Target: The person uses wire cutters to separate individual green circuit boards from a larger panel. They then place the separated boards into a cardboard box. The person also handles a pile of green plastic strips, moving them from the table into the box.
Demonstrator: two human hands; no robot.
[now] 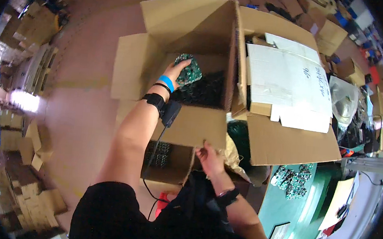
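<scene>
My left hand point(174, 71) reaches into the open cardboard box point(174, 113) and is closed on a clump of small green-and-black parts point(189, 72). Dark loose pieces point(205, 89) lie in the box beneath the clump, too small to make out singly. At the near side of the box, my right hand point(209, 159) has its fingers curled at the edge of the near cardboard flap point(200, 128) and grips it. Black bands and a small black device with a cable sit on my left wrist.
Right of the box stands another open carton with a flattened white cardboard sheet point(290, 87) on it. A lower box point(168, 174) with rows of dark parts is close to my body. More green-and-black parts point(293, 179) lie on a green work surface point(299, 220) at the right.
</scene>
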